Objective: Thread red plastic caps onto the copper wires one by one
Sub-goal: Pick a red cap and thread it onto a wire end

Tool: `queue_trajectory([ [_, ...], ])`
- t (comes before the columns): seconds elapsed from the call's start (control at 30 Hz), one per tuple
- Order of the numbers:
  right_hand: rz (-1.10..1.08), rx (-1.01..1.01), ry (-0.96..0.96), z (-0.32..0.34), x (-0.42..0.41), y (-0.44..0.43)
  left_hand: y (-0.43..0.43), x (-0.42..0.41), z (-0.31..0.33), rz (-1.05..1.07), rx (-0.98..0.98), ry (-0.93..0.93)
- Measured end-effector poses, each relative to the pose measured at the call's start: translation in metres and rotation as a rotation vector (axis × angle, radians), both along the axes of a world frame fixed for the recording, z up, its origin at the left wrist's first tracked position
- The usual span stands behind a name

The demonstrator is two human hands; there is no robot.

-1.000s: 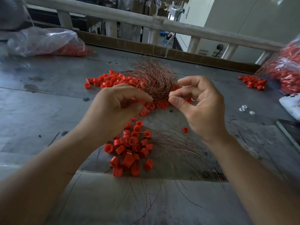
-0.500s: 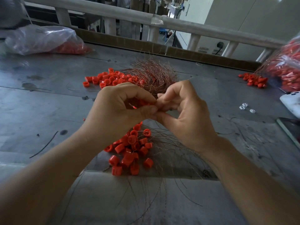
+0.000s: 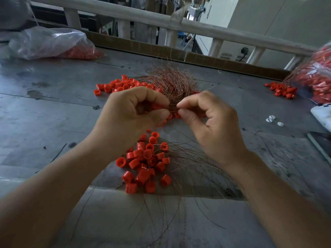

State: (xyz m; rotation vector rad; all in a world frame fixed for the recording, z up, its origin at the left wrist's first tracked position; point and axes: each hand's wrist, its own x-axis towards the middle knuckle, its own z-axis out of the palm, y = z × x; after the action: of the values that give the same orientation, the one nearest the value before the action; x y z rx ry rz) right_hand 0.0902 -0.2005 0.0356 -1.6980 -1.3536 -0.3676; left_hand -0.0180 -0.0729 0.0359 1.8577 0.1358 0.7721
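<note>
Since half a second ago the two hands have drawn slightly apart; their fingertips no longer press together. I log the left hand (image 3: pixel 132 113) with fingers curled, thumb and forefinger closed on a red cap (image 3: pixel 156 106) of which only a sliver shows. Right hand (image 3: pixel 213 124) has its thumb and forefinger tips pinched tight at the near end of the copper wires (image 3: pixel 172 83) — which strand I cannot tell, too fine. The wire bundle lies on the grey table (image 3: pixel 53 108) just beyond both hands, fanned upward. Loose red caps (image 3: pixel 146 163) sit in a heap below the hands among stray strands, with a second heap (image 3: pixel 118 85) beside the bundle. Left bag (image 3: pixel 52 43) at the far left — right bag (image 3: pixel 318 76) at the far right.
</note>
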Motion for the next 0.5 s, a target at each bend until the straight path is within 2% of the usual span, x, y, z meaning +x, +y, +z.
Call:
queue_trajectory([
  [0.07, -0.054, 0.05, -0.024, 0.004, 0.003, -0.003, -0.002, -0.001, 0.002, -0.058, -0.088, -0.02],
  [0.2, -0.091, 0.101, -0.052, 0.012, 0.008, -0.01, -0.004, -0.001, 0.003, -0.11, -0.131, -0.051],
  [0.5, -0.075, 0.072, -0.074, 0.01, 0.005, -0.01, -0.001, 0.0, -0.002, -0.212, -0.325, 0.018],
])
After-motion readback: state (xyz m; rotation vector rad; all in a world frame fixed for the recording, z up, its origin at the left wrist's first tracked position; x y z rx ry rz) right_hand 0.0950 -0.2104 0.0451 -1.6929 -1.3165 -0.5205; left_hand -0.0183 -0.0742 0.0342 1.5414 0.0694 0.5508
